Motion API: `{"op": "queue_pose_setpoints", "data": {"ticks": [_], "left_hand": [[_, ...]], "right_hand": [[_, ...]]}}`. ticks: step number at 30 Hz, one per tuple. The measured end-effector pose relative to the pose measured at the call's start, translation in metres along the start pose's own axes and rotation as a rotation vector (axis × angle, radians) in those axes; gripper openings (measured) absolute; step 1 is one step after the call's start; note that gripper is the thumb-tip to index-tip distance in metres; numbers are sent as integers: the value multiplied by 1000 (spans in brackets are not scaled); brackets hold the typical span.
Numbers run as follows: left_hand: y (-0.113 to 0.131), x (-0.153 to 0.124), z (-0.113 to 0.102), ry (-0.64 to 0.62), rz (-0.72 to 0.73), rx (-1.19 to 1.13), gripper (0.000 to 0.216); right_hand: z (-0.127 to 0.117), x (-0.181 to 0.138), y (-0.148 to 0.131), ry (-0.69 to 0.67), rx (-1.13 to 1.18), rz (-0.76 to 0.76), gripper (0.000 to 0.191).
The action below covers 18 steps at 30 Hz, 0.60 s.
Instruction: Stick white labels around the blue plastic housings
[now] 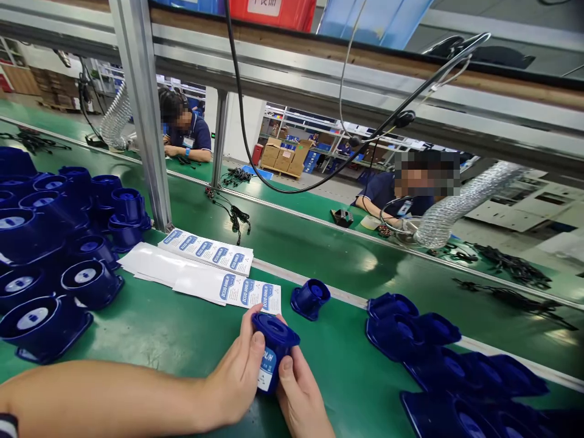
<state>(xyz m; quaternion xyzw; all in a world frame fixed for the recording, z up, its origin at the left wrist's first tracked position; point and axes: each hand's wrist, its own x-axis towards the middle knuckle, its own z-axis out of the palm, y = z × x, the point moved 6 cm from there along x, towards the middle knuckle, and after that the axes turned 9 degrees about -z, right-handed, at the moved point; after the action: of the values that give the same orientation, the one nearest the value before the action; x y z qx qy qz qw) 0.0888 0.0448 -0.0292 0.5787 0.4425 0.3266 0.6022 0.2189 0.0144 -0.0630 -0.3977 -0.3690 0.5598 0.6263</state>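
Between my two hands is a dark blue plastic pump housing (276,331) with a blue-and-white label (266,367) on its side. My left hand (239,371) is closed on its left side, thumb near the label's upper edge. From the right, my right hand (298,389) grips it, thumb beside the label. Beyond the hands lie label sheets (249,291), partly peeled to bare white backing. A single blue housing (311,298) stands on the green bench just past my right hand.
Many blue housings (34,319) are piled at the left, and more (438,365) stand at the right. A metal post (141,115) rises behind the sheets. A black cable (237,91) hangs overhead. Two co-workers (196,132) sit across the line, near silver ducts (456,210).
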Motion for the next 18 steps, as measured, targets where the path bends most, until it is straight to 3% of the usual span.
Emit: {"op": "queue_pose_setpoints", "data": {"ticks": [7,13,18], "left_hand": [[6,4,7,-58,161,184,72],[8,4,9,-171,228,340,85],[9,12,2,-314,208,202,116]], "right_hand": [[-2,1,-15,21,-181,-23,70],[-4,4,-20,70,-20,1,68],[-4,8,-22,49,104,36,76]]}}
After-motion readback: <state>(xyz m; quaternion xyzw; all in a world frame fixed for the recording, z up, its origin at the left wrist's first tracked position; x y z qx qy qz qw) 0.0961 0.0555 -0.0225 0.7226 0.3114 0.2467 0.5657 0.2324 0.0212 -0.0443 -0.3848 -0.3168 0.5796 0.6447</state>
